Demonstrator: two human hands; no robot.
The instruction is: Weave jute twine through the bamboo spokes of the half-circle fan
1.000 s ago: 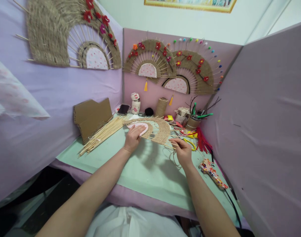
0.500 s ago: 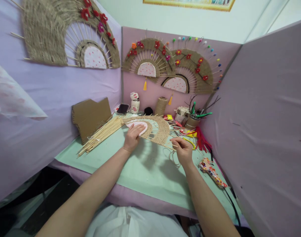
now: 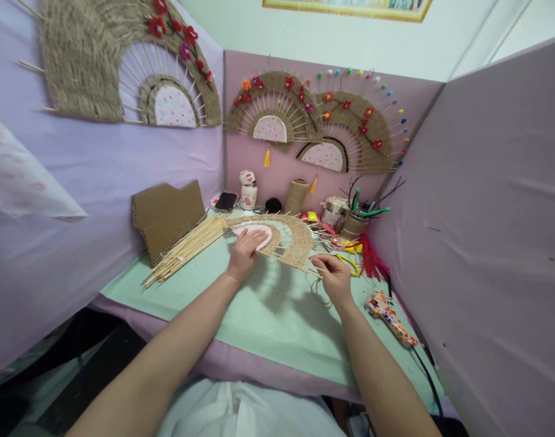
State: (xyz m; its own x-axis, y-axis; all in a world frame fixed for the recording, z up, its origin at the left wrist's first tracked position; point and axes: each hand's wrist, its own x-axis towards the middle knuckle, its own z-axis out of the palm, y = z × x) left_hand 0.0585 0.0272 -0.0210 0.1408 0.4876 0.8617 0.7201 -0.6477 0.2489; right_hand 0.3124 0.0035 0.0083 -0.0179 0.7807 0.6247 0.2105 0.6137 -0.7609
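A half-round fan [image 3: 298, 241] of thin sticks woven with jute twine is held tilted above the table. My left hand [image 3: 246, 252] grips it at the white half-round centre [image 3: 262, 238], fingers on top; the thumb is hidden. At the fan's right end, my right hand [image 3: 334, 276] is closed in a pinch beside the stick tips. Loose jute twine [image 3: 320, 296] hangs below these fingers in a loop, and it appears to be what they pinch.
Bundled bamboo sticks [image 3: 190, 247] lie at left before folded cardboard [image 3: 168, 218]. Behind the fan stand a twine spool [image 3: 297, 195] and a can of tools [image 3: 353, 224]. Yellow-handled scissors [image 3: 349, 264] and a patterned glue gun [image 3: 391, 317] with a cord lie at right. Finished fans [image 3: 277, 91] hang on the partitions.
My right hand has shifted slightly left, toward the fan's edge, and the hanging twine loop has moved with it. My left hand keeps its hold on the fan.
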